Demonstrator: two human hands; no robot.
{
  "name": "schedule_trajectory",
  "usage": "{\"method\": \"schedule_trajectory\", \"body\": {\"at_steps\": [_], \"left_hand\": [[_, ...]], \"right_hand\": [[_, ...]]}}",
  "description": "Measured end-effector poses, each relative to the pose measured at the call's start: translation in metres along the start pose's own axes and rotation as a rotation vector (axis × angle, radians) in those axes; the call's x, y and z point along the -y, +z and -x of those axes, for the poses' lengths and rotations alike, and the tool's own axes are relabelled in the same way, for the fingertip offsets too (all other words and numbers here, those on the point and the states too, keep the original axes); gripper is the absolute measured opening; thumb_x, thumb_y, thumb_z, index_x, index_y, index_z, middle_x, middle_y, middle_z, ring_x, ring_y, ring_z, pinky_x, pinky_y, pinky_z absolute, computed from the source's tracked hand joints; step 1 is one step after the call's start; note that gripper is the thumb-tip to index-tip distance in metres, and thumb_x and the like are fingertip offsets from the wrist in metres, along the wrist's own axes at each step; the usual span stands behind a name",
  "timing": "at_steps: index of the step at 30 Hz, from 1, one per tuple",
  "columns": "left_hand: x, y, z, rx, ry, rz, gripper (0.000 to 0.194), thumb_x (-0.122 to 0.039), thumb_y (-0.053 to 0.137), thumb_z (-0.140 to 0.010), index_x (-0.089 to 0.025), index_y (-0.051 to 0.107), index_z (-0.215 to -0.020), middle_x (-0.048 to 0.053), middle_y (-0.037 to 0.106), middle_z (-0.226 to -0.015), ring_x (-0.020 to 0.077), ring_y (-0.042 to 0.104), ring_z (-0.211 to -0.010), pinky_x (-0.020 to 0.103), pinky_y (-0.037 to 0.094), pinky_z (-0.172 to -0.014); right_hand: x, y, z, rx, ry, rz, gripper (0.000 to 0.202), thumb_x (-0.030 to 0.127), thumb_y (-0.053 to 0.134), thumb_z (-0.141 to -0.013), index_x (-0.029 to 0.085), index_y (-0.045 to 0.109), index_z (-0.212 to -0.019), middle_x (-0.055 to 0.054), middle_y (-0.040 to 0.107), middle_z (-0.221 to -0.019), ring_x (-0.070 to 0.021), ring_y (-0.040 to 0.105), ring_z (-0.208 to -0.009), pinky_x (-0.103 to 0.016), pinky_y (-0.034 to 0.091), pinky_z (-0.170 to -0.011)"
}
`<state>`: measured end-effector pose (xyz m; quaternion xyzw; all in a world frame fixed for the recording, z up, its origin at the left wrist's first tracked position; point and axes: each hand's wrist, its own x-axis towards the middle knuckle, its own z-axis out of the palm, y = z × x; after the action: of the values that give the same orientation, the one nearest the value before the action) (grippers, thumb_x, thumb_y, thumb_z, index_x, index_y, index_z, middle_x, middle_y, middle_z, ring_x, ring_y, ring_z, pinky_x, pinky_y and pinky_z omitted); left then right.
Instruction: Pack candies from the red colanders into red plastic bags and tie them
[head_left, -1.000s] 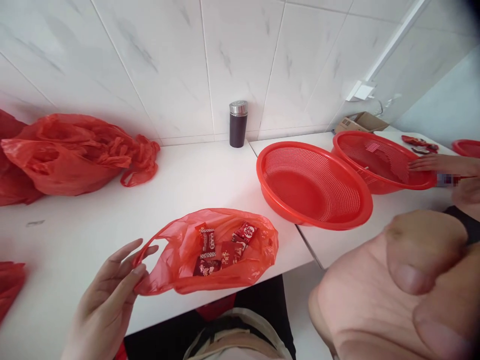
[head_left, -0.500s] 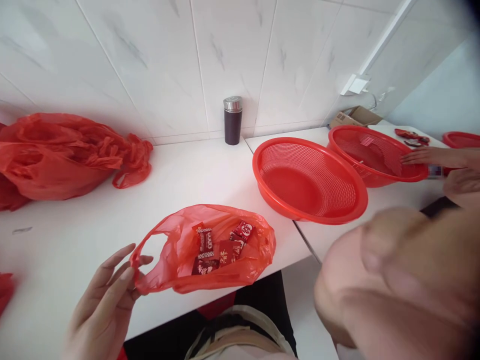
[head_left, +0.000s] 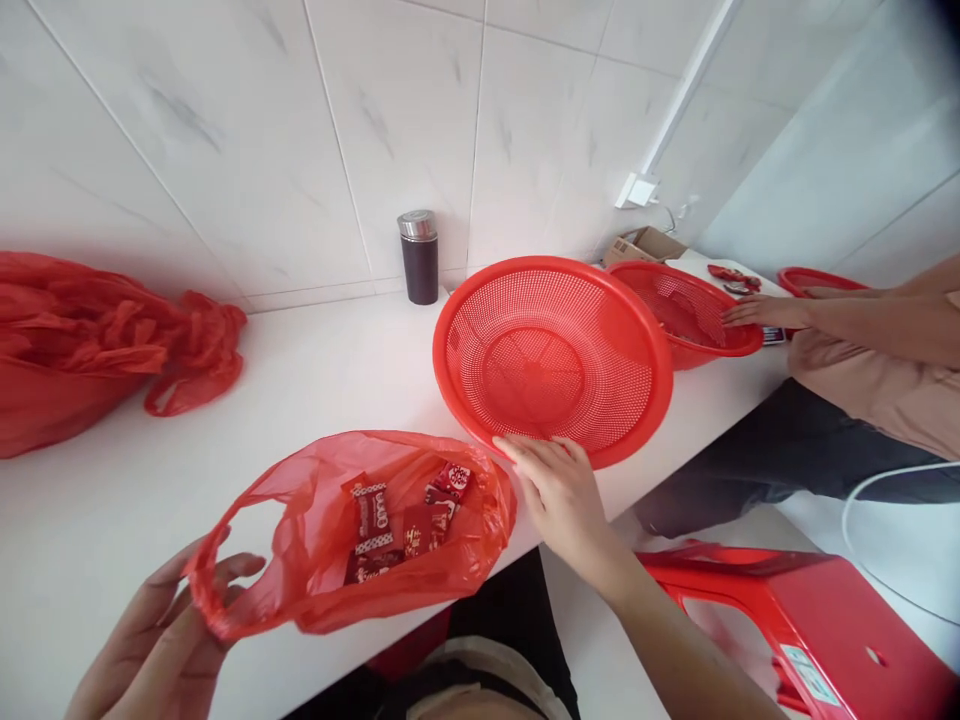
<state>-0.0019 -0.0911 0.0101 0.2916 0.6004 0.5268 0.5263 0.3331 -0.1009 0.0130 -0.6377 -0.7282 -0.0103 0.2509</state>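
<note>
the left hand (head_left: 169, 635) pinches the handle of a thin red plastic bag (head_left: 300, 585), thumb against fingers. the bag lies open near the edge of the white desk (head_left: 315, 375), with several small wrapped snacks (head_left: 409, 525) inside it. the right hand (head_left: 562, 495) has its grip on the near rim of a red mesh basket (head_left: 534, 375), fingers over the rim, and the basket is tilted towards the camera. a dark tumbler (head_left: 420, 265) stands upright by the wall.
</note>
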Motion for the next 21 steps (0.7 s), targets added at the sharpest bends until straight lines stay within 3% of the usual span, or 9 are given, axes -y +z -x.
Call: {"method": "schedule_trajectory", "body": {"at_steps": [5, 8, 9, 11, 14, 17, 21], "left_hand": [[-0.001, -0.002, 0.006, 0.059, 0.025, -0.002, 0.04, -0.046, 0.079, -0.063, -0.031, 0.071, -0.099, -0.003, 0.067, -0.085, 0.0152, 0.055, -0.072, 0.021, 0.051, -0.063], [-0.004, -0.007, 0.013, 0.083, -0.02, -0.02, 0.03, -0.045, 0.079, -0.065, -0.025, 0.072, -0.087, -0.002, 0.062, -0.08, 0.0124, 0.049, -0.065, 0.02, 0.048, -0.058], [-0.004, -0.008, 0.015, 0.103, -0.018, -0.02, 0.025, -0.044, 0.078, -0.067, -0.023, 0.07, -0.078, -0.002, 0.059, -0.074, 0.0123, 0.048, -0.064, 0.02, 0.048, -0.058], [-0.005, -0.011, 0.016, 0.143, 0.011, -0.005, 0.023, -0.042, 0.075, -0.071, -0.021, 0.066, -0.068, -0.002, 0.052, -0.065, 0.0124, 0.047, -0.063, 0.021, 0.047, -0.059], [-0.006, -0.013, 0.013, 0.161, 0.054, 0.036, 0.03, -0.052, 0.068, -0.075, -0.022, 0.07, -0.079, 0.002, 0.061, -0.078, 0.0161, 0.053, -0.071, 0.024, 0.05, -0.06], [-0.007, -0.006, 0.01, 0.212, 0.089, -0.003, 0.043, -0.06, 0.06, -0.077, -0.021, 0.073, -0.091, 0.008, 0.066, -0.102, 0.0237, 0.059, -0.09, 0.031, 0.053, -0.069], [-0.016, 0.017, 0.015, 0.322, 0.155, -0.154, 0.023, -0.043, 0.073, -0.073, -0.021, 0.072, -0.081, 0.005, 0.067, -0.084, 0.0196, 0.059, -0.082, 0.029, 0.049, -0.078]], "right_hand": [[-0.031, -0.006, -0.052, -0.128, -0.019, -0.072, 0.034, 0.013, 0.041, -0.093, 0.024, 0.062, -0.118, -0.006, 0.067, -0.119, -0.0202, 0.062, -0.106, -0.039, 0.042, -0.094], [-0.024, -0.006, -0.07, -0.285, -0.073, -0.138, 0.026, 0.019, 0.044, -0.093, 0.022, 0.065, -0.108, -0.01, 0.063, -0.119, -0.0243, 0.057, -0.112, -0.041, 0.044, -0.095], [-0.016, -0.006, -0.07, -0.277, -0.13, -0.162, 0.025, 0.019, 0.045, -0.093, 0.022, 0.065, -0.107, -0.011, 0.063, -0.116, -0.0244, 0.057, -0.11, -0.041, 0.044, -0.094], [0.004, -0.009, -0.065, -0.069, -0.345, -0.207, 0.024, 0.019, 0.047, -0.093, 0.024, 0.065, -0.107, -0.008, 0.066, -0.106, -0.0215, 0.059, -0.1, -0.038, 0.046, -0.089], [0.027, -0.011, -0.053, 0.408, -0.607, -0.09, 0.024, 0.017, 0.054, -0.09, 0.024, 0.066, -0.11, -0.005, 0.069, -0.1, -0.0195, 0.06, -0.091, -0.034, 0.046, -0.085], [0.032, -0.009, -0.046, 0.692, -0.558, 0.22, 0.029, 0.013, 0.064, -0.078, 0.02, 0.068, -0.106, -0.009, 0.069, -0.097, -0.0247, 0.06, -0.095, -0.038, 0.044, -0.086], [0.028, 0.0, -0.045, 0.839, -0.508, 0.434, 0.03, 0.013, 0.072, -0.066, 0.017, 0.07, -0.095, -0.011, 0.07, -0.087, -0.0285, 0.06, -0.094, -0.041, 0.04, -0.088]]}}
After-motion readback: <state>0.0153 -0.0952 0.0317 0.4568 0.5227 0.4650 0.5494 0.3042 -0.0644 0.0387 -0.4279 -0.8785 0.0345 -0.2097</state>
